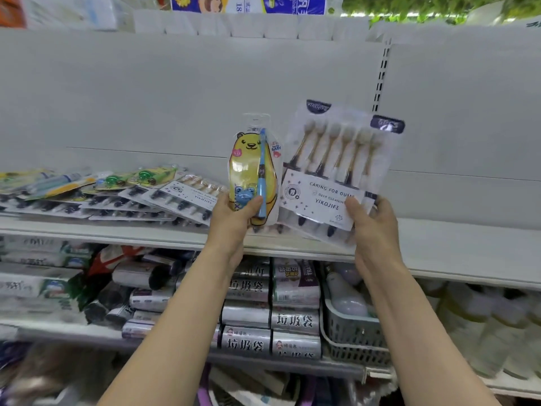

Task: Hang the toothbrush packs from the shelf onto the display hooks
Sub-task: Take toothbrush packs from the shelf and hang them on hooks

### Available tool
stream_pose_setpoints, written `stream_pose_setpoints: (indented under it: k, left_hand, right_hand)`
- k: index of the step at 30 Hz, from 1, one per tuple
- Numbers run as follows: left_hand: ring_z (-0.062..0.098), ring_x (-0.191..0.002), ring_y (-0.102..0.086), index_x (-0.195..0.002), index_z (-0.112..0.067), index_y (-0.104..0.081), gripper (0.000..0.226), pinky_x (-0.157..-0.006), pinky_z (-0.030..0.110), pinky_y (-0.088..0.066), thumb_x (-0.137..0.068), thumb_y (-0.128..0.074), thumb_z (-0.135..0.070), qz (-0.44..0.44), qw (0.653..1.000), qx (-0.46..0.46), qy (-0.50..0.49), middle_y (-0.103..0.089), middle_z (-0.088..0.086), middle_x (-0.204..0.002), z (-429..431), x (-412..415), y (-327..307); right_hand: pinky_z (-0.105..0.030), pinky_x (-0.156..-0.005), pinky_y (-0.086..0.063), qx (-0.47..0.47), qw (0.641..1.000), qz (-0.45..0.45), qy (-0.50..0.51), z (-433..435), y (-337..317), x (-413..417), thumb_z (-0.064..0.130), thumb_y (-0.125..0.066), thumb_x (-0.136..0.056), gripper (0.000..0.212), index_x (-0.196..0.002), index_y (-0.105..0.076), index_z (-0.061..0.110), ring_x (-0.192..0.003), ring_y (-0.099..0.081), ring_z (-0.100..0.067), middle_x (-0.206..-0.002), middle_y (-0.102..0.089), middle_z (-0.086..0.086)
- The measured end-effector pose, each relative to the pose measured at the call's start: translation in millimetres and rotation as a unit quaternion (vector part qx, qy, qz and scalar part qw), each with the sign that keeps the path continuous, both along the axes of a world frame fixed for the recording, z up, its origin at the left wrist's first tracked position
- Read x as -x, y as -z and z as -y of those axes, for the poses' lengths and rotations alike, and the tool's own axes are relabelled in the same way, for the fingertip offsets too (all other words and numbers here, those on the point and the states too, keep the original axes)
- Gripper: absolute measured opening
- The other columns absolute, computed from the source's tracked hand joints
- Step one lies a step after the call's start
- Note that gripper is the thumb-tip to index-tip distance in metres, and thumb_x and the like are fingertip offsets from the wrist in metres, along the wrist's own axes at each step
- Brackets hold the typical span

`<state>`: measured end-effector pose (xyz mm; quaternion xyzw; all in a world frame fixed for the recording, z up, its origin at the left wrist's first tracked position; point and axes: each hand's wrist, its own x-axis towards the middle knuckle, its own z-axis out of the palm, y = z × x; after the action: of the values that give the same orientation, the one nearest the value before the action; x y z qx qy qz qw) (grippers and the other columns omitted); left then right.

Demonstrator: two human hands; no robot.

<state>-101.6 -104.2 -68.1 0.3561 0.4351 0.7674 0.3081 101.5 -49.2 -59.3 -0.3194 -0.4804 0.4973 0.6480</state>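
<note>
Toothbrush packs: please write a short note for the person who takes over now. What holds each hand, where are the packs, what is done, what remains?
Left hand: holds the yellow bear child toothbrush pack upright.
Right hand: holds the multi-brush pack by its lower edge, tilted; a second similar pack seems to sit behind it.
Shelf: a spread pile of packs lies flat at the left.
Done: no pack is seen hanging; no display hooks are in view against the back panel.
Left: hang both held packs, then the pile.

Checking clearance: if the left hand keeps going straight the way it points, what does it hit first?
Probably the bare white back panel. The left hand, holding the bear toothbrush pack upright, points up and away; no hooks are visible there. Depth is unclear.
</note>
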Motion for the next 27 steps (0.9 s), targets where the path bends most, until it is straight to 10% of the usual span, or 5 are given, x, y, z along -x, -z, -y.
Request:
stream_pose_setpoints:
  k: [7,13,18,27]
  left_hand:
    - [0.024,-0.092,-0.071,-0.119,-0.007,-0.061,0.032,-0.079,0.035,-0.057,-0.088,-0.07,-0.007,0.031,0.999,0.0,-0.044,-0.074,0.01,-0.106,64.5,-8.5,22.9]
    - [0.033,-0.107,-0.067,-0.116,-0.009,-0.063,0.029,-0.097,0.046,-0.052,-0.088,-0.071,-0.011,0.041,0.993,0.007,-0.107,-0.072,0.014,-0.112,120.4,1.7,34.5]
    - [0.024,-0.091,-0.069,-0.119,-0.01,-0.063,0.051,-0.08,0.038,-0.055,-0.077,-0.074,-0.036,0.053,0.991,-0.003,-0.125,-0.074,0.011,-0.106,170.0,27.6,34.1]
    - [0.02,-0.087,-0.07,-0.11,-0.014,-0.065,0.035,-0.081,0.038,-0.054,-0.076,-0.073,-0.023,0.079,0.99,-0.03,-0.109,-0.076,0.004,-0.095,283.9,155.6,35.2]
  right_hand:
    - [-0.029,-0.085,-0.059,-0.057,0.998,-0.031,-0.004,29.1,16.8,-15.7,0.013,-0.064,-0.097,0.023,-0.111,-0.059,0.031,-0.103,-0.07,-0.017,-0.111,-0.07,0.0]
    - [-0.03,-0.107,-0.044,-0.02,0.996,-0.042,-0.071,61.6,33.6,10.0,0.016,-0.067,-0.095,0.066,-0.152,-0.036,0.023,-0.125,-0.053,-0.005,-0.143,-0.052,0.005]
    - [-0.008,-0.082,-0.049,0.003,0.994,-0.038,-0.102,105.3,32.6,44.8,0.009,-0.062,-0.097,0.064,-0.153,-0.033,0.019,-0.081,-0.061,0.018,-0.099,-0.053,0.029]
    - [-0.009,-0.073,-0.053,-0.042,0.99,-0.025,-0.132,206.8,26.1,165.3,0.006,-0.062,-0.097,0.038,-0.121,-0.056,0.035,-0.088,-0.069,0.006,-0.105,-0.067,0.017]
